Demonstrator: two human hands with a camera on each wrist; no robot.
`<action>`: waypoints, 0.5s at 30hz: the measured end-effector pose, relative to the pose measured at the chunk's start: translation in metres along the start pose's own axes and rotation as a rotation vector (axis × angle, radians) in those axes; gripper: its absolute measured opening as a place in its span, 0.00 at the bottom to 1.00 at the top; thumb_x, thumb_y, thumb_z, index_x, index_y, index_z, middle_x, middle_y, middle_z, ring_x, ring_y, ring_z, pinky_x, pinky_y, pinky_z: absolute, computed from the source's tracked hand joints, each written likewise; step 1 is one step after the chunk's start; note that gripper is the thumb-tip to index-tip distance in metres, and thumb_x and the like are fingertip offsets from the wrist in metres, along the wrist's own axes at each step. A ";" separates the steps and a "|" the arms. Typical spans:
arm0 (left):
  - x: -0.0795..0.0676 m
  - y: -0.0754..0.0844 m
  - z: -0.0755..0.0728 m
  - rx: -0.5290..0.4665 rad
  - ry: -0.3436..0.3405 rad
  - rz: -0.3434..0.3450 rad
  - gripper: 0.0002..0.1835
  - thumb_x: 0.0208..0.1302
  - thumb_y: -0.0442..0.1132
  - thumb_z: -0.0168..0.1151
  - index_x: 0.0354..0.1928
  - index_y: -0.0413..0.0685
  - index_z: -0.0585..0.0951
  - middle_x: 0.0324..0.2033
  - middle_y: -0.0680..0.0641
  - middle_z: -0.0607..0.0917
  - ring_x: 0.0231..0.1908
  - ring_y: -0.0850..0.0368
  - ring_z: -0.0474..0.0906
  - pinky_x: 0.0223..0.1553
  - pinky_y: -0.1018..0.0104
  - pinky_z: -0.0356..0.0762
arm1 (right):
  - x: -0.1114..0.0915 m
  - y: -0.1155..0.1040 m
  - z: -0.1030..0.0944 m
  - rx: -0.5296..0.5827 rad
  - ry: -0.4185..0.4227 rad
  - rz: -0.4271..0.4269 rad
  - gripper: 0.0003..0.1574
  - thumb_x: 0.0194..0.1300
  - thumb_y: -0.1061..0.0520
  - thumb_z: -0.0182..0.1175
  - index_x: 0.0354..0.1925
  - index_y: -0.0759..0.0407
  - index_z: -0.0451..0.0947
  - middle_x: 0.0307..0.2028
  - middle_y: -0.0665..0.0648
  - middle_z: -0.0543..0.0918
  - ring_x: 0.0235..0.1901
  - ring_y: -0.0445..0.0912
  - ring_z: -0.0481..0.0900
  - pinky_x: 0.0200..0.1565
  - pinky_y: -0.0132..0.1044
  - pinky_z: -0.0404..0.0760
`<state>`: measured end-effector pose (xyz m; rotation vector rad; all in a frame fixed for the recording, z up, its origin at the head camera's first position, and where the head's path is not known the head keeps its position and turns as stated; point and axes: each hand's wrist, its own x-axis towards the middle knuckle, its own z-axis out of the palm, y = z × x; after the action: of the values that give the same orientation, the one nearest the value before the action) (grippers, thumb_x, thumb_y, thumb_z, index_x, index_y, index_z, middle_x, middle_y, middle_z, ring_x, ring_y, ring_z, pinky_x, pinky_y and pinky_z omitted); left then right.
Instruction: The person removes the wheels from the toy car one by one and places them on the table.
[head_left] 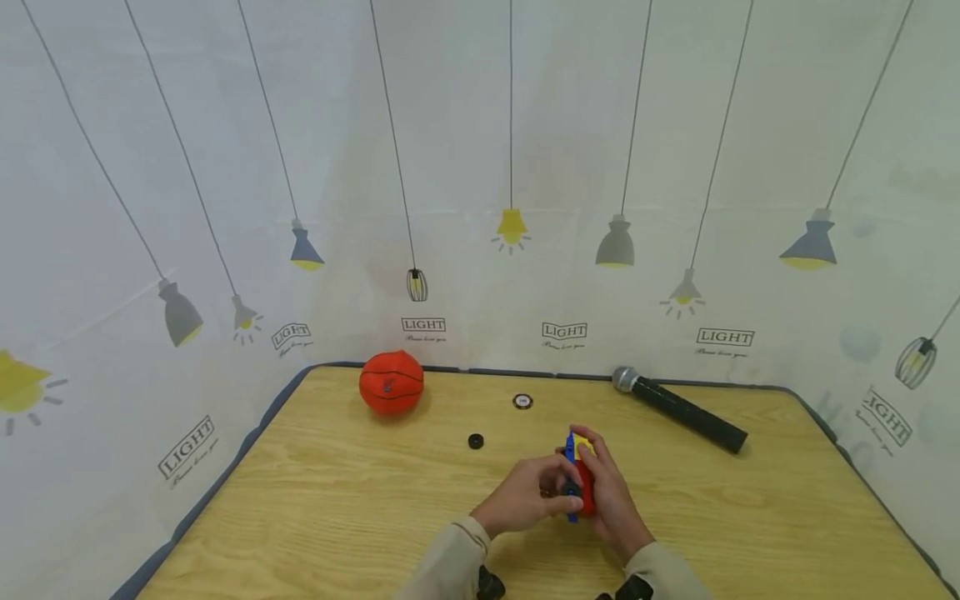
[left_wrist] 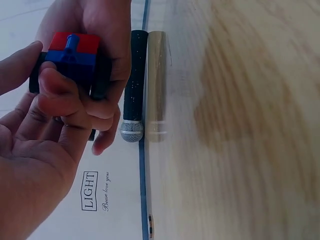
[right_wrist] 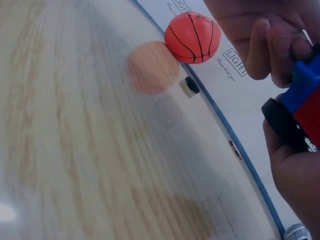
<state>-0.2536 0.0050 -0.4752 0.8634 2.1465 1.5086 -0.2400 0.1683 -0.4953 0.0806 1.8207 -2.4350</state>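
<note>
Between the two hands, above the near right part of the table, is a small toy vehicle (head_left: 587,487) with red, blue and yellow parts and black wheels. My right hand (head_left: 617,508) grips its body from the right side. My left hand (head_left: 525,496) pinches a black wheel (head_left: 572,490) at the toy's left side with thumb and fingers. In the left wrist view, the toy's red and blue end (left_wrist: 72,55) shows a blue peg, with dark wheels at both sides. In the right wrist view, only part of the toy's blue part (right_wrist: 302,82) shows at the edge.
A loose black wheel (head_left: 476,442) lies left of the hands on the wooden table (head_left: 337,500). Behind it are a round chip (head_left: 522,402) and a red toy basketball (head_left: 392,383). A black microphone (head_left: 682,408) lies at the back right. Printed white cloth (head_left: 465,108) surrounds the table.
</note>
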 end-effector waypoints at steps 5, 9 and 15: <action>0.000 -0.001 0.004 0.017 -0.037 0.021 0.10 0.67 0.39 0.67 0.47 0.50 0.80 0.27 0.57 0.75 0.25 0.68 0.72 0.29 0.74 0.71 | 0.001 -0.001 -0.001 -0.092 0.033 -0.019 0.31 0.82 0.38 0.29 0.70 0.48 0.61 0.56 0.55 0.75 0.48 0.44 0.77 0.48 0.35 0.81; -0.001 0.000 0.007 -0.006 -0.087 0.044 0.10 0.69 0.40 0.64 0.49 0.48 0.79 0.24 0.57 0.74 0.21 0.68 0.71 0.27 0.75 0.72 | 0.000 -0.001 -0.002 -0.128 0.043 -0.034 0.35 0.81 0.34 0.26 0.67 0.52 0.62 0.51 0.53 0.77 0.45 0.44 0.78 0.47 0.34 0.81; -0.003 0.002 0.011 -0.026 -0.095 0.047 0.10 0.70 0.43 0.63 0.48 0.48 0.79 0.20 0.57 0.76 0.18 0.67 0.73 0.25 0.74 0.73 | -0.003 0.003 -0.004 -0.041 0.016 -0.078 0.32 0.80 0.34 0.27 0.61 0.51 0.64 0.45 0.51 0.76 0.40 0.43 0.78 0.42 0.34 0.81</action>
<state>-0.2438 0.0110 -0.4775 0.9632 2.0486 1.4842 -0.2364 0.1715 -0.4984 0.0263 1.9145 -2.4543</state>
